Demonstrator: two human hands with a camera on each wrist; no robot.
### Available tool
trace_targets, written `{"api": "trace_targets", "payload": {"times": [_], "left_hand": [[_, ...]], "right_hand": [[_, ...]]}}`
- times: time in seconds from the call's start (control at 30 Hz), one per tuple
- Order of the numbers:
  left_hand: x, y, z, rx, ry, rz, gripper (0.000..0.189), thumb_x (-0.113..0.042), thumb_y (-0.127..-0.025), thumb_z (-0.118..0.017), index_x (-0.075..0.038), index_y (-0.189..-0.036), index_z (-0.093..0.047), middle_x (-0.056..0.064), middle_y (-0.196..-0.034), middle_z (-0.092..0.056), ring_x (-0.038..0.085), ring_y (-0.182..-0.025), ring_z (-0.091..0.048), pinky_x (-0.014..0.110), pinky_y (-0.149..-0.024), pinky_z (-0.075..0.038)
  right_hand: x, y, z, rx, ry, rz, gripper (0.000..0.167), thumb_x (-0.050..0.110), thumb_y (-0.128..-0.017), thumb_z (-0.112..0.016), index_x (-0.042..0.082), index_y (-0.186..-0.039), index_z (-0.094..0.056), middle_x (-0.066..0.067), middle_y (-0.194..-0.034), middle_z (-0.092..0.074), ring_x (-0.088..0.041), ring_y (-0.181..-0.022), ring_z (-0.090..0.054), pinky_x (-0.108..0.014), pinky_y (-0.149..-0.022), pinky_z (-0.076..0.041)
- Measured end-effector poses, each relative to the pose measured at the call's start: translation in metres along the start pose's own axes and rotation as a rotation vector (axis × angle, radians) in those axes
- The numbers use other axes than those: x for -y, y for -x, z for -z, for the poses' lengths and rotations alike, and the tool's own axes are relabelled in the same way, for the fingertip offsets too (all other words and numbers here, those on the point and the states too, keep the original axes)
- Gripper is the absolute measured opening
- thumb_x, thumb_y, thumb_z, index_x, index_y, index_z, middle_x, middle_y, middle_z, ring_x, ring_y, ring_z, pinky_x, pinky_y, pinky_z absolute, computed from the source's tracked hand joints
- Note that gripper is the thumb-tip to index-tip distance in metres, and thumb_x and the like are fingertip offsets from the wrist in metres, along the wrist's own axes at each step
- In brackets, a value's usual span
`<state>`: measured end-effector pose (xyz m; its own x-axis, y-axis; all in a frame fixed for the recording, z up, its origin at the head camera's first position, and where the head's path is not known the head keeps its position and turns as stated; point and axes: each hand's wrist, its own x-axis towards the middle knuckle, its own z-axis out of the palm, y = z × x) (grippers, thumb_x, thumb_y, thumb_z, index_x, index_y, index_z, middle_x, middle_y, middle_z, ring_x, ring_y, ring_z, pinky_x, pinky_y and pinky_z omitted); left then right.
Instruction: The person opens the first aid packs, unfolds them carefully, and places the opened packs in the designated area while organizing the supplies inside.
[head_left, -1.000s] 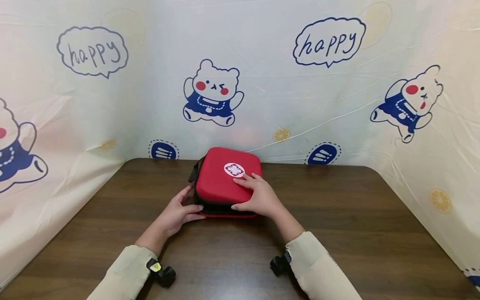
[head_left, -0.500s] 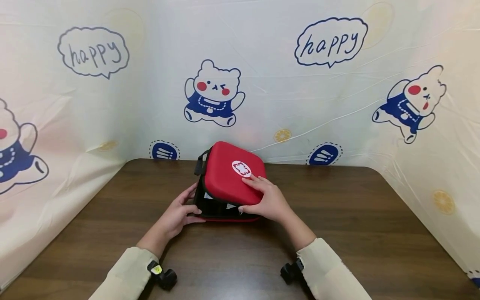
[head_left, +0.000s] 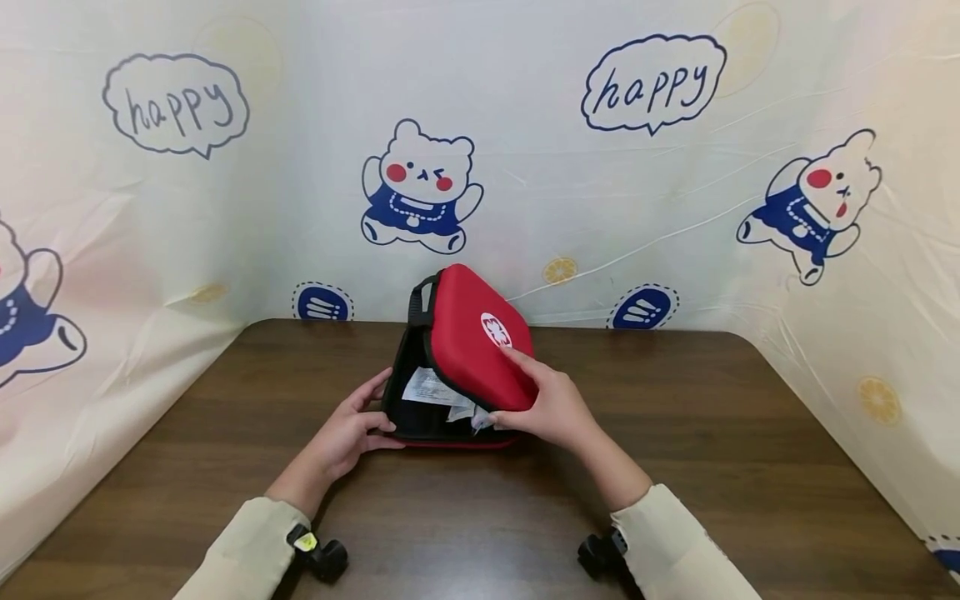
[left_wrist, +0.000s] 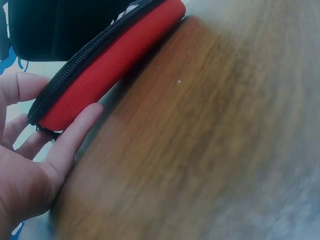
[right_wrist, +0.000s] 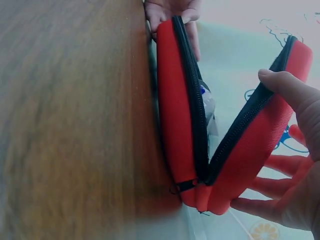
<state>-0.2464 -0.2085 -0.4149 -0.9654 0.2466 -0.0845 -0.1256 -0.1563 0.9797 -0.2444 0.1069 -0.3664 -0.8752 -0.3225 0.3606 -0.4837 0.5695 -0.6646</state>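
Near the tabletop's (head_left: pixel 637 400) far edge, the right hand (head_left: pixel 553 407) is lifting the pinched first-aid case lid (head_left: pixel 472 354) higher, exposing more packets (head_left: pixel 429 387); the left hand (head_left: pixel 347 435) is gripping the base (left_wrist: pixel 95 82).

One case (head_left: pixel 472 325), one desk (head_left: pixel 675 417), two hands (head_left: pixel 343 435) (head_left: pixel 553 410), two sleeves (head_left: pixel 243 550) (head_left: pixel 684 546) and two cameras (head_left: pixel 327 561) (head_left: pixel 596 556) are in view. The backdrop (head_left: pixel 540 196) carries three bears (head_left: pixel 414 212) (head_left: pixel 798 218) (head_left: pixel 22 321), one cut off, and two "happy" bubbles (head_left: pixel 176 104) (head_left: pixel 654 83).

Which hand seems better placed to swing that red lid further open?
Probably the right hand: it grips the partly raised lid between thumb and fingers. The left hand holds the base, so it looks better suited to steadying.
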Motion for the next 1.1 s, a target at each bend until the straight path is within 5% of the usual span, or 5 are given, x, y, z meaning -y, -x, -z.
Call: {"api": "trace_targets", "payload": {"times": [0.33,0.53,0.7,0.9,1.1], "left_hand": [[-0.002,0.004,0.0,-0.02,-0.03,0.025,0.084,0.012,-0.084,-0.05,-0.024,-0.156,-0.023,0.018,-0.144,-0.02,0.038,-0.112,-0.051,0.056,-0.085,-0.053],[-0.004,0.006,0.001,-0.026,-0.042,0.029,0.083,0.011,-0.085,-0.049,-0.023,-0.156,-0.023,0.018,-0.144,-0.02,0.037,-0.112,-0.052,0.055,-0.085,-0.053],[-0.005,0.006,0.002,-0.026,-0.035,0.026,0.082,0.012,-0.086,-0.049,-0.022,-0.156,-0.023,0.019,-0.144,-0.021,0.035,-0.11,-0.053,0.055,-0.084,-0.054],[-0.004,0.005,0.004,-0.027,-0.02,0.019,0.081,0.011,-0.087,-0.051,-0.02,-0.156,-0.024,0.019,-0.144,-0.022,0.032,-0.108,-0.055,0.054,-0.084,-0.054],[-0.004,0.004,0.005,-0.031,-0.025,0.03,0.079,0.009,-0.088,-0.054,-0.019,-0.156,-0.024,0.019,-0.144,-0.022,0.031,-0.107,-0.056,0.053,-0.085,-0.054]], "right_hand": [[0.003,0.005,0.024,0.049,-0.1,-0.038,0.115,0.02,-0.067,-0.09,0.037,-0.155,-0.019,-0.01,-0.146,-0.045,-0.033,-0.124,-0.051,-0.042,-0.08,-0.058],[0.01,0.006,0.05,0.004,-0.183,-0.015,0.13,0.012,-0.067,-0.091,0.047,-0.153,-0.001,-0.01,-0.154,-0.032,-0.04,-0.123,-0.05,-0.044,-0.077,-0.058],[0.015,0.01,0.078,-0.086,-0.262,-0.039,0.106,0.016,-0.075,-0.086,0.046,-0.152,-0.02,-0.003,-0.153,-0.034,-0.033,-0.125,-0.048,-0.042,-0.079,-0.058],[0.019,0.018,0.113,-0.159,-0.299,-0.156,0.061,0.026,-0.088,-0.074,0.016,-0.141,-0.047,-0.008,-0.142,-0.048,-0.027,-0.123,-0.053,-0.034,-0.084,-0.056],[0.008,0.029,0.148,-0.034,-0.162,-0.25,0.072,0.031,-0.087,-0.074,0.012,-0.147,-0.039,-0.019,-0.139,-0.047,-0.035,-0.121,-0.053,-0.051,-0.094,-0.05]]}}
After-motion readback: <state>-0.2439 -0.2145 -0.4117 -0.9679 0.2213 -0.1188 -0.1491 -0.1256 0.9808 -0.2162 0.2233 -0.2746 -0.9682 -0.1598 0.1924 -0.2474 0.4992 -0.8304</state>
